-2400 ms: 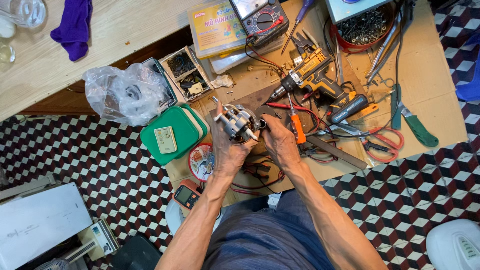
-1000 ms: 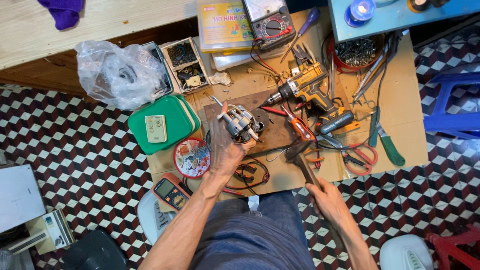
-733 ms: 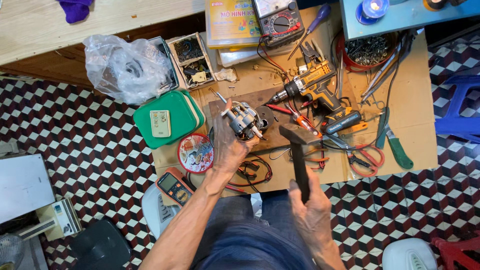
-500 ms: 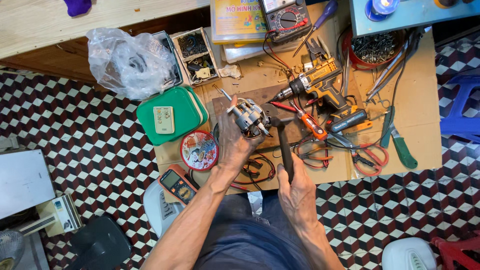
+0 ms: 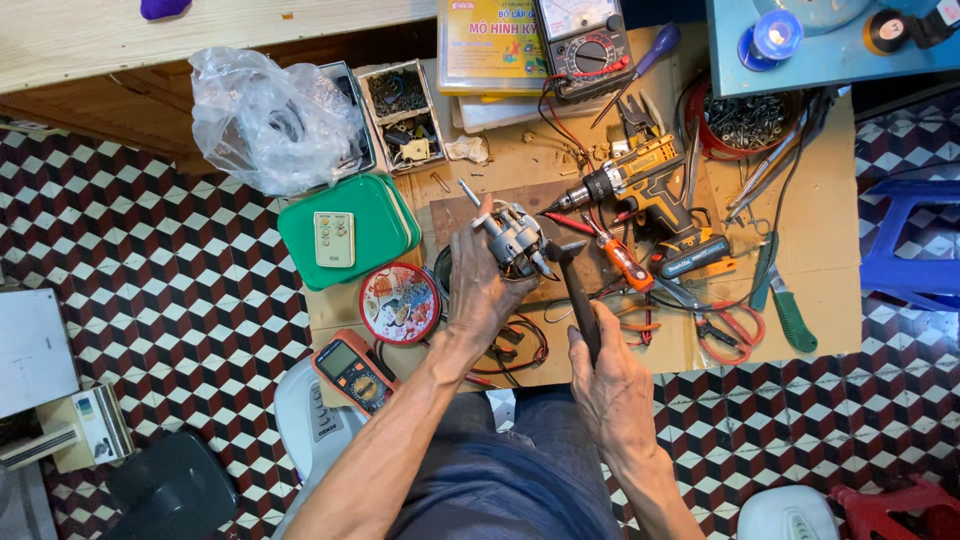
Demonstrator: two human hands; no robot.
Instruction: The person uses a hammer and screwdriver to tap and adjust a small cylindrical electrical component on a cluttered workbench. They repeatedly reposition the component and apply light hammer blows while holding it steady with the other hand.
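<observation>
Gripping small motor (image 5: 514,240) in left hand (image 5: 480,290); right hand (image 5: 612,380) closed round hammer (image 5: 575,290), head touching motor.

Drill (image 5: 640,185), pliers (image 5: 620,258) crowd right of motor (image 5: 515,238); green case (image 5: 350,232) blocks left.

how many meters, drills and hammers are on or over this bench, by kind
multimeters: 2, analog meter and orange meter
cordless drill: 1
hammer: 1, held in the right hand
total: 4
</observation>
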